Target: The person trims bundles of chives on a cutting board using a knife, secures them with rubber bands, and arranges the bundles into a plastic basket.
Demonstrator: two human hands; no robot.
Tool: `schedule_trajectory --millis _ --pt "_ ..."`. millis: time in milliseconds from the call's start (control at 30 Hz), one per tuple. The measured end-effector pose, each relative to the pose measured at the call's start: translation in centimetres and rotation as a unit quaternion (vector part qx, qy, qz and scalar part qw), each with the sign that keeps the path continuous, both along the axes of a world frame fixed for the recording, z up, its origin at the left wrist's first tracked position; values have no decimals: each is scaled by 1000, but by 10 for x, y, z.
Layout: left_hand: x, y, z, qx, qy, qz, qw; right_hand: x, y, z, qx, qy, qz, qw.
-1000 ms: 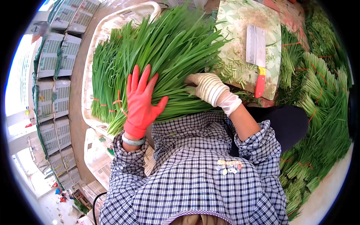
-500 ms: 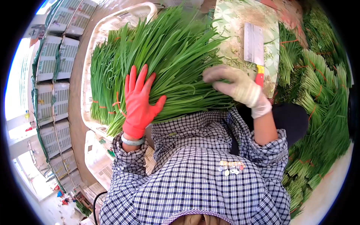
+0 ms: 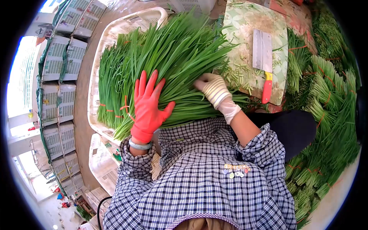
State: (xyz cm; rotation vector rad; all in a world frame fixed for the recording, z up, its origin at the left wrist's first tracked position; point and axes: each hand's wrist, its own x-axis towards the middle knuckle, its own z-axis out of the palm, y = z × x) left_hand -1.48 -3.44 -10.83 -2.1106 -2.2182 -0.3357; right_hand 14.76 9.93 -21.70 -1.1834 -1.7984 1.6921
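A large loose bunch of garlic chives (image 3: 180, 73) lies across the front of me, its long green leaves fanning up and to the right. My left hand (image 3: 150, 109), in a red rubber glove, rests flat on the bunch near its cut ends, fingers apart. Further along the leaves is my right hand (image 3: 214, 91), in a cream glove with a striped cuff. Its fingers are bunched together among the leaves, their tips partly hidden. Tied bundles of chives (image 3: 111, 88) stand beside the loose bunch inside a white plastic crate (image 3: 93, 96).
A cleaver (image 3: 262, 50) with a red and yellow handle lies on a patterned board (image 3: 239, 23) among chive trimmings (image 3: 239, 74). Many tied chive bundles (image 3: 326, 107) are piled at the right. Stacked white crates (image 3: 57, 103) line the left side.
My right hand has moved left and down from above the leaves into them, its fingers drawing together. My left hand stays flat on the bunch. The whole view has shifted slightly.
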Motion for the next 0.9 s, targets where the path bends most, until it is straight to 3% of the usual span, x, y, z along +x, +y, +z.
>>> schedule_trajectory --millis 67,133,167,200,233,267,333,400,467,533,600,733,800,900 --pt "0 0 0 -2 2 0 1000 18 -4 31 -190 140 -108 966" --pt "-2 0 1 -2 2 6 1000 49 8 28 -184 335 -113 917" --pt "-2 0 2 -3 -3 4 1000 71 12 49 -98 283 -63 952" --pt "-2 -1 2 -4 -8 2 1000 104 29 54 -128 304 145 933" --pt "-3 -1 0 -1 -10 9 1000 118 37 75 -45 179 281 942" --pt "-3 -1 0 3 -10 5 1000 117 34 93 5 35 309 950" --pt "-3 -2 1 3 -7 -7 1000 93 26 125 125 -4 266 956" --pt "-2 0 1 0 -10 3 1000 51 21 114 239 25 140 961" --pt "-1 1 -1 6 -8 -1 1000 9 22 105 328 -58 90 939" --pt "-3 -2 -1 11 -1 2 1000 -26 28 94 391 -162 138 895" --pt "-2 -2 -1 -1 -12 7 1000 -47 24 85 448 -176 172 860" --pt "-4 -3 -2 8 -20 13 1000 -64 25 77 450 -195 188 851" --pt "-6 -1 0 21 -19 18 999 -51 24 82 420 -161 110 886" --pt "-8 -5 -1 28 -37 -6 999 -28 31 81 270 -1 -39 962"
